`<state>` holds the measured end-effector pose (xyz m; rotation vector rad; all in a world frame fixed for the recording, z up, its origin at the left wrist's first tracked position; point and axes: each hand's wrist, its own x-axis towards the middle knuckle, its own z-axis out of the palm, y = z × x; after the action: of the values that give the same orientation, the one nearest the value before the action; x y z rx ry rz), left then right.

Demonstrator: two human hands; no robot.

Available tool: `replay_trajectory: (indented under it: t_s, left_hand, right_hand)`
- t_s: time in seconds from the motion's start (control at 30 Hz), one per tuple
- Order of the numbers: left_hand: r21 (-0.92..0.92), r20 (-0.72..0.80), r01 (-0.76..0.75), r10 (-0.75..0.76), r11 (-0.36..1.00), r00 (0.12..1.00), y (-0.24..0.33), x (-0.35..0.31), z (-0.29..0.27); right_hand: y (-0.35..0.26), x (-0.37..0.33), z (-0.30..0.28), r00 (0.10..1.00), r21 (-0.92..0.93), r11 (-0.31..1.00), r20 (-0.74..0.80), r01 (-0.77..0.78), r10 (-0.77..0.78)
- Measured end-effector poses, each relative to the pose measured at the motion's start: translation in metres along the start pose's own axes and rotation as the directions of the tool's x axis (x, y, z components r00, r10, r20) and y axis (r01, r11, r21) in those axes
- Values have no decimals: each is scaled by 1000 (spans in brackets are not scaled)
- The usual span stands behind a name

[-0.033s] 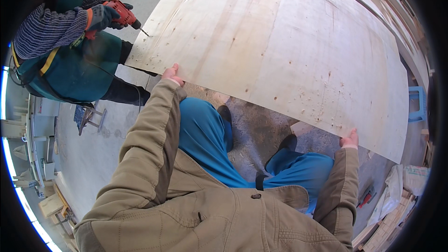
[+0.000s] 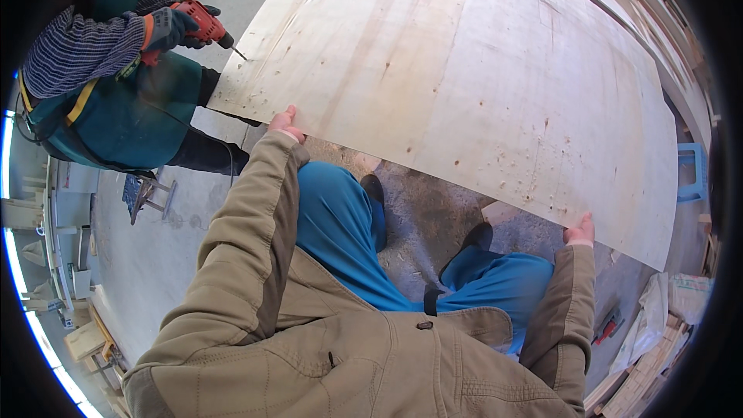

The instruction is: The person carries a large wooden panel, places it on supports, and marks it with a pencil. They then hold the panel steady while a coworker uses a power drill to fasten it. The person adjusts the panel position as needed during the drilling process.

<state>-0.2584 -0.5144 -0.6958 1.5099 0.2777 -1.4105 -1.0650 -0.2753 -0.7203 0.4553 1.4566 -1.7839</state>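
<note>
A large pale plywood sheet (image 2: 449, 85) spreads out in front of me, with knots, brown streaks and scattered wood chips on its face. My left hand (image 2: 287, 124) grips its near edge toward the left corner, thumb on top and fingers mostly hidden underneath. Farther right along the same edge, my right hand (image 2: 580, 230) holds the sheet in the same way. At the left, a co-worker in striped sleeves and gloves holds a red power drill (image 2: 204, 23). The drill's bit points down at the sheet's left end, where shavings lie around the tip.
The co-worker's green apron (image 2: 155, 112) and dark legs stand close on my left, with the drill's cord hanging down. A blue plastic stool or crate (image 2: 691, 173) is beyond the sheet's right end. Stacked timber (image 2: 646, 368) and plastic bags (image 2: 648, 321) lie at the lower right.
</note>
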Motion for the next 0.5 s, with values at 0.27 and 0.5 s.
replay_trajectory:
  t_s: [0.27, 0.5]
  left_hand:
    - [0, 34, -6, 6, 1000, 999, -2, -8, -1]
    - [-98, 34, -94, 98, 991, 995, -10, -10, 5]
  right_hand:
    - [0, -7, 1, 999, -1, 1000, 42, 11, -11]
    - [1, -12, 3, 997, -44, 998, 65, 39, -36]
